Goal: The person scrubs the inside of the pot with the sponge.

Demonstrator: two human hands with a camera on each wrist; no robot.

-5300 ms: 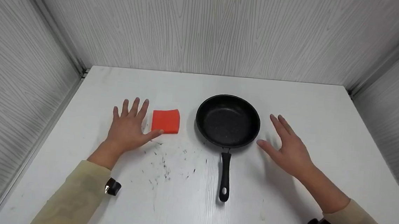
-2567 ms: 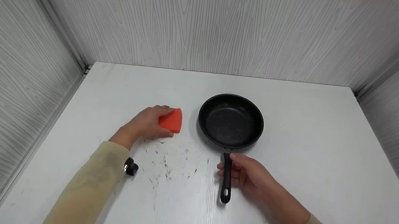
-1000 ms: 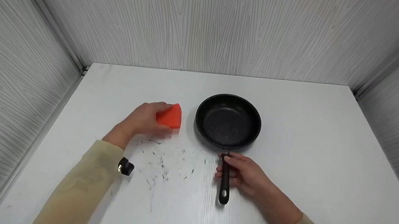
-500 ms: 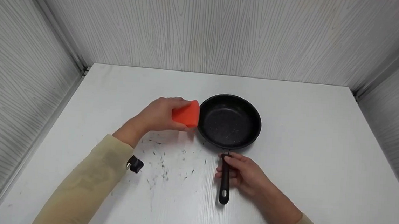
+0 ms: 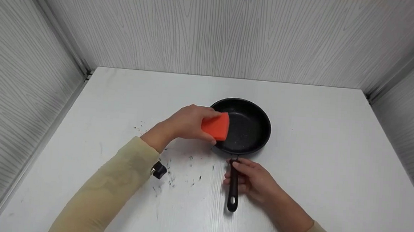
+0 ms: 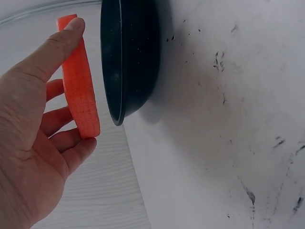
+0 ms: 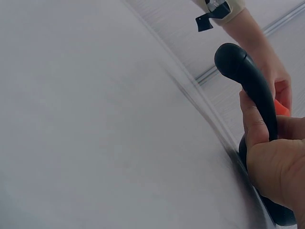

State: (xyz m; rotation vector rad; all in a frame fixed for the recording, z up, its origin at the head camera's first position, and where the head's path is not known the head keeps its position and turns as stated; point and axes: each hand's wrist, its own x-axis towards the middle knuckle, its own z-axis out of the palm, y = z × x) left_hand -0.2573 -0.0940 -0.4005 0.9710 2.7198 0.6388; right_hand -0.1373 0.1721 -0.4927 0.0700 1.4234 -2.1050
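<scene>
A black frying pan (image 5: 248, 129) sits on the white table, its handle (image 5: 233, 190) pointing toward the person. My left hand (image 5: 192, 122) grips an orange-red sponge (image 5: 216, 127) between thumb and fingers over the pan's left side. In the left wrist view the sponge (image 6: 80, 81) is held on edge beside the pan's rim, with a gap between them. My right hand (image 5: 257, 181) holds the handle near the pan, thumb on top and fingers around the far side. The right wrist view shows that hand (image 7: 276, 162) at the curved black handle (image 7: 255, 81).
Dark smudges (image 5: 169, 179) mark the white table (image 5: 318, 138) left of the handle. Grey wood-grain panels stand behind (image 5: 213, 29) and at both sides. A small black device (image 5: 158, 170) is worn at the left wrist.
The left hand took hold of the sponge, lifted it and carried it right, over the pan. The right hand came to the pan's handle and has stayed there. The pan has hardly moved.
</scene>
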